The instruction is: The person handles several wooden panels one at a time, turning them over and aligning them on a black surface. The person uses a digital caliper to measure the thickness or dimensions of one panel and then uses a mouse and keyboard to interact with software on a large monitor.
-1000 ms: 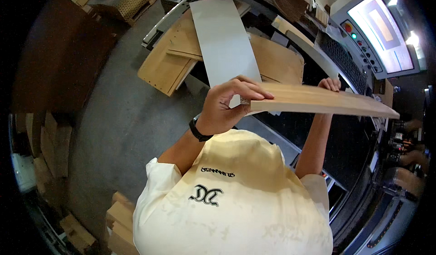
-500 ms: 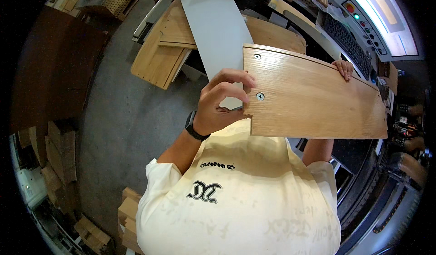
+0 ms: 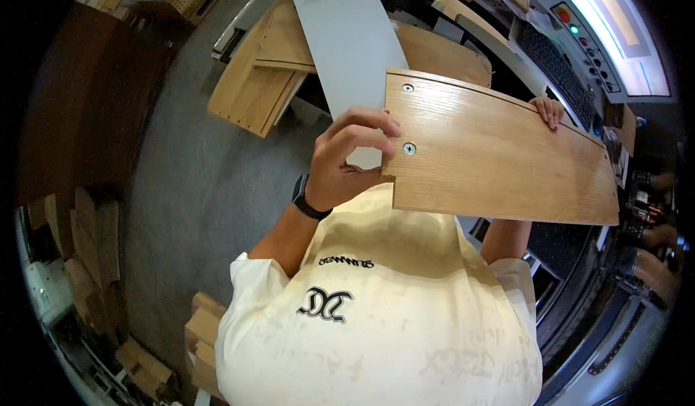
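A person holds a wooden board (image 3: 492, 156) up in the air with both hands, right in front of their chest. The flat face of the board looks up at the camera. Two small screws (image 3: 410, 147) sit near its left end.

The left hand (image 3: 347, 160) has the left end of the board. Its grip is pinching the board, with the fingers (image 3: 373, 127) curled over the top face beside a screw and the thumb down by the notch in the corner. A black watch (image 3: 308, 200) is on that wrist.

The right hand (image 3: 548, 109) holds the far top edge of the board. Only its fingertips show, hooked over the edge.

Behind the board lies a long grey panel (image 3: 347, 37) on more wooden pieces (image 3: 253, 87). A machine with a bright screen (image 3: 615, 30) and buttons is at the top right. The floor (image 3: 195, 189) is grey.
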Motion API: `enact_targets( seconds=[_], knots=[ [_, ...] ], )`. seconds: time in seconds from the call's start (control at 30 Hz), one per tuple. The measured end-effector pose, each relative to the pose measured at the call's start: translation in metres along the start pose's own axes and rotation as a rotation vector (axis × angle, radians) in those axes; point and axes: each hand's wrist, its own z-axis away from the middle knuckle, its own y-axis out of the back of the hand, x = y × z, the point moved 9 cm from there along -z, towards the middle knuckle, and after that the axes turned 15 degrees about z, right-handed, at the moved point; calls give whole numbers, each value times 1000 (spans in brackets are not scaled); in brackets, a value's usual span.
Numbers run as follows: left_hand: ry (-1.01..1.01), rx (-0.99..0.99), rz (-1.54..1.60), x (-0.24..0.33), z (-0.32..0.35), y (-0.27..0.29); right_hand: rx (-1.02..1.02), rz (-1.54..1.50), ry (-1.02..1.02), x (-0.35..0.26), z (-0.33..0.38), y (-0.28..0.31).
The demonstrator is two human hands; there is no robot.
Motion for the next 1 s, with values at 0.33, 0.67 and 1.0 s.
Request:
enact_targets(
  seconds=[0.33, 0.67, 1.0],
  knots=[
    [-25, 118, -192, 5, -2, 15, 167, 120, -55, 21, 28, 21],
    [104, 265, -148, -14, 11, 36, 670, 417, -177, 23, 68, 87],
    [436, 733, -219, -62, 55, 90, 872, 880, -181, 39, 133, 53]
  ],
)
